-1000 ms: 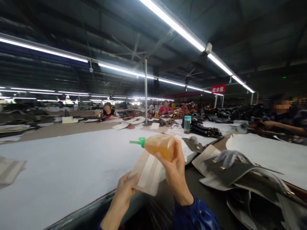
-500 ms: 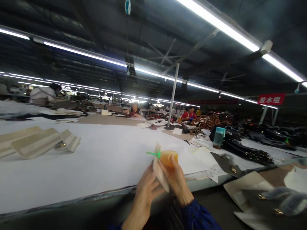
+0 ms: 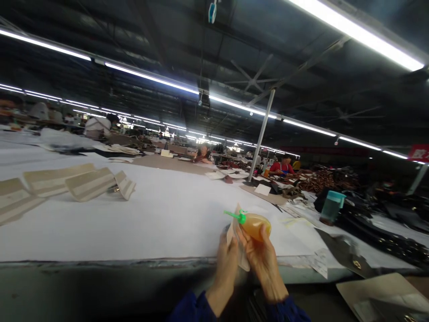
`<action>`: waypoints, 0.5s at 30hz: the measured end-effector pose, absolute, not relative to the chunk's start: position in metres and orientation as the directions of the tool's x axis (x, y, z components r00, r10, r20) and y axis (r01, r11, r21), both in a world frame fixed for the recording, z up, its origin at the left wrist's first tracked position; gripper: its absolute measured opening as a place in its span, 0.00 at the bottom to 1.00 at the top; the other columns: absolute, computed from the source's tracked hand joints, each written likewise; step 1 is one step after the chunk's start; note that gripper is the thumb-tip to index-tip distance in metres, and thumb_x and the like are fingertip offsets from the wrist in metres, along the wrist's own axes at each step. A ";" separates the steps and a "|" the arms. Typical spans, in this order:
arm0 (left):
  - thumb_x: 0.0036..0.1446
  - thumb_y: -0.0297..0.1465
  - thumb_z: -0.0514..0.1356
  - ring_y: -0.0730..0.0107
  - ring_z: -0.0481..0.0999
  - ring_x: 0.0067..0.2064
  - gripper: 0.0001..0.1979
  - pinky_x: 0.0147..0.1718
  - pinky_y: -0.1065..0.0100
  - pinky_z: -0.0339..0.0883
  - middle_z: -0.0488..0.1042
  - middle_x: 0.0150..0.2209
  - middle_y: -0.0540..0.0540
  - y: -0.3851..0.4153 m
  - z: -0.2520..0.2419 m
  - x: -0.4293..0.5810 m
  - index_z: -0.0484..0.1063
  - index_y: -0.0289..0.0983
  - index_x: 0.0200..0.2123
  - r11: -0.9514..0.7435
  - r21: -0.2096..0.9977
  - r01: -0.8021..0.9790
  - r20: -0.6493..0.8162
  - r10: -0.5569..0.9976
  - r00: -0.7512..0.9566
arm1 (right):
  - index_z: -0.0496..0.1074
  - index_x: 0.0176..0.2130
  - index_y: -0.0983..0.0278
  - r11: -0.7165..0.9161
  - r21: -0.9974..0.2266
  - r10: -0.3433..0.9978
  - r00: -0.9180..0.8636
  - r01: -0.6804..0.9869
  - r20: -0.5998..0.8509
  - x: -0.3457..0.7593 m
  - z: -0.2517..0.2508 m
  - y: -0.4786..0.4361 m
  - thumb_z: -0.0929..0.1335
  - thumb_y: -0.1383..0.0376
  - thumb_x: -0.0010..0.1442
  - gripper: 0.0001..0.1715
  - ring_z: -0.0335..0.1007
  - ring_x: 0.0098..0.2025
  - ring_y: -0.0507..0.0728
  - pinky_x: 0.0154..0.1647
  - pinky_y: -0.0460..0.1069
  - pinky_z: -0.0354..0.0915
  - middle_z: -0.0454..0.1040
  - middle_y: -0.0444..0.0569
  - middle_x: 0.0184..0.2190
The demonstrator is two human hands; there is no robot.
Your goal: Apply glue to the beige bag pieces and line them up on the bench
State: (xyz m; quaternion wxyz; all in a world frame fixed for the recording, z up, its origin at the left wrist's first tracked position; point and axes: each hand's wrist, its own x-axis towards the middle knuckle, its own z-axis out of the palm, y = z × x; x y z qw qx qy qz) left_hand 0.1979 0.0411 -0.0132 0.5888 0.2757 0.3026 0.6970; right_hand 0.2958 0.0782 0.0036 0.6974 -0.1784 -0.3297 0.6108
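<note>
My right hand is wrapped round a soft amber glue bottle with a green nozzle that points left. In my left hand is a pale leather piece, held on edge with the thumb on its near face. The nozzle crosses the upper part of this piece; whether it touches cannot be told. Both hands are close together over the front edge of the white-covered table. Some of the left fingers are hidden behind the piece.
Beige striped pieces lie on the left of the table. A teal-lidded bottle stands at the right by dark straps. More flaps lie low at the right. A pole rises behind, and co-workers sit farther back.
The view has swung left, so the scene sits farther right. My left hand has shifted its hold, its thumb now on the near face of the leather piece. The glue bottle stays in my right hand.
</note>
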 end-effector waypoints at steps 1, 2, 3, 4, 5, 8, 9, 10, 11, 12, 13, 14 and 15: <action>0.47 0.39 0.71 0.50 0.76 0.53 0.22 0.50 0.60 0.69 0.79 0.48 0.36 0.041 -0.011 0.196 0.75 0.36 0.44 -0.092 0.738 -0.669 -0.006 0.990 -0.142 | 0.75 0.44 0.61 0.229 -0.662 0.962 0.060 -0.714 0.268 0.297 0.011 0.073 0.79 0.50 0.46 0.29 0.74 0.49 0.62 0.54 0.60 0.70 0.77 0.52 0.45; 0.47 0.41 0.70 0.49 0.79 0.49 0.21 0.45 0.58 0.71 0.81 0.44 0.35 0.039 -0.009 0.192 0.74 0.35 0.41 -0.052 0.725 -0.687 -0.042 0.992 -0.119 | 0.74 0.45 0.61 0.271 -0.673 0.951 0.085 -0.689 0.297 0.299 0.018 0.067 0.78 0.50 0.47 0.29 0.74 0.49 0.62 0.53 0.59 0.71 0.77 0.52 0.46; 0.47 0.42 0.70 0.48 0.81 0.44 0.21 0.40 0.57 0.73 0.81 0.40 0.34 0.036 -0.006 0.188 0.74 0.34 0.40 -0.010 0.709 -0.705 -0.074 0.993 -0.089 | 0.74 0.46 0.60 0.315 -0.683 0.938 0.108 -0.659 0.328 0.301 0.025 0.060 0.78 0.50 0.47 0.30 0.74 0.49 0.61 0.52 0.59 0.71 0.76 0.52 0.47; 0.47 0.43 0.70 0.48 0.81 0.40 0.22 0.36 0.57 0.73 0.82 0.36 0.35 0.032 -0.002 0.184 0.73 0.33 0.38 0.025 0.691 -0.723 -0.096 0.994 -0.057 | 0.73 0.47 0.60 0.359 -0.694 0.924 0.132 -0.625 0.359 0.304 0.032 0.053 0.78 0.50 0.47 0.31 0.74 0.48 0.62 0.50 0.58 0.72 0.76 0.52 0.48; 0.45 0.43 0.70 0.49 0.81 0.37 0.22 0.33 0.58 0.73 0.81 0.34 0.35 0.027 0.002 0.179 0.73 0.33 0.38 0.050 0.671 -0.740 -0.105 0.994 -0.028 | 0.73 0.47 0.60 0.402 -0.703 0.908 0.156 -0.587 0.389 0.306 0.037 0.046 0.78 0.50 0.46 0.32 0.74 0.48 0.62 0.49 0.58 0.72 0.75 0.53 0.48; 0.40 0.42 0.73 0.52 0.82 0.36 0.25 0.31 0.63 0.72 0.81 0.32 0.38 0.006 0.015 0.166 0.74 0.32 0.37 0.077 0.628 -0.774 -0.098 0.995 0.020 | 0.72 0.49 0.61 0.515 -0.724 0.855 0.221 -0.458 0.469 0.310 0.047 0.025 0.80 0.54 0.44 0.35 0.73 0.46 0.61 0.47 0.54 0.71 0.75 0.52 0.46; 0.38 0.42 0.74 0.53 0.82 0.36 0.25 0.31 0.64 0.72 0.81 0.31 0.39 -0.001 0.019 0.163 0.75 0.33 0.36 0.076 0.621 -0.781 -0.095 0.995 0.021 | 0.72 0.50 0.61 0.542 -0.727 0.840 0.239 -0.422 0.488 0.311 0.048 0.019 0.80 0.57 0.43 0.36 0.73 0.45 0.60 0.47 0.52 0.71 0.75 0.51 0.45; 0.38 0.41 0.75 0.54 0.82 0.36 0.24 0.31 0.65 0.72 0.81 0.31 0.39 -0.007 0.023 0.161 0.75 0.33 0.35 0.073 0.614 -0.786 -0.093 0.995 0.020 | 0.71 0.50 0.60 0.566 -0.731 0.825 0.255 -0.382 0.505 0.312 0.048 0.014 0.80 0.59 0.43 0.36 0.72 0.45 0.58 0.46 0.50 0.69 0.74 0.50 0.45; 0.37 0.41 0.75 0.54 0.82 0.36 0.23 0.31 0.66 0.72 0.81 0.30 0.40 -0.013 0.026 0.159 0.75 0.34 0.34 0.068 0.608 -0.791 -0.087 0.996 0.019 | 0.71 0.50 0.59 0.588 -0.737 0.809 0.269 -0.333 0.523 0.312 0.048 0.010 0.80 0.61 0.43 0.36 0.71 0.45 0.57 0.46 0.48 0.68 0.74 0.48 0.44; 0.37 0.41 0.75 0.54 0.82 0.36 0.23 0.31 0.66 0.72 0.81 0.29 0.41 -0.017 0.028 0.158 0.76 0.34 0.33 0.064 0.600 -0.797 -0.077 0.997 0.022 | 0.71 0.50 0.59 0.608 -0.745 0.792 0.277 -0.273 0.545 0.313 0.047 0.007 0.80 0.61 0.43 0.36 0.70 0.46 0.56 0.46 0.46 0.67 0.73 0.48 0.45; 0.37 0.41 0.76 0.55 0.82 0.36 0.22 0.31 0.66 0.72 0.81 0.29 0.41 -0.020 0.030 0.157 0.76 0.34 0.33 0.060 0.591 -0.805 -0.063 0.998 0.028 | 0.71 0.51 0.58 0.626 -0.752 0.774 0.280 -0.205 0.568 0.314 0.045 0.005 0.80 0.60 0.43 0.37 0.70 0.47 0.57 0.45 0.46 0.66 0.73 0.48 0.45; 0.37 0.41 0.76 0.55 0.82 0.36 0.22 0.31 0.66 0.72 0.81 0.28 0.41 -0.023 0.031 0.157 0.76 0.34 0.32 0.059 0.581 -0.811 -0.048 0.998 0.037 | 0.70 0.51 0.58 0.638 -0.758 0.760 0.269 -0.135 0.592 0.315 0.043 0.004 0.80 0.59 0.43 0.37 0.70 0.48 0.58 0.45 0.46 0.66 0.73 0.48 0.46; 0.37 0.41 0.76 0.55 0.82 0.35 0.21 0.31 0.66 0.72 0.81 0.28 0.41 -0.024 0.031 0.156 0.76 0.34 0.32 0.055 0.573 -0.817 -0.032 0.998 0.045 | 0.70 0.52 0.58 0.651 -0.756 0.745 0.252 -0.070 0.618 0.316 0.041 0.004 0.80 0.58 0.43 0.37 0.69 0.48 0.59 0.44 0.47 0.66 0.72 0.49 0.46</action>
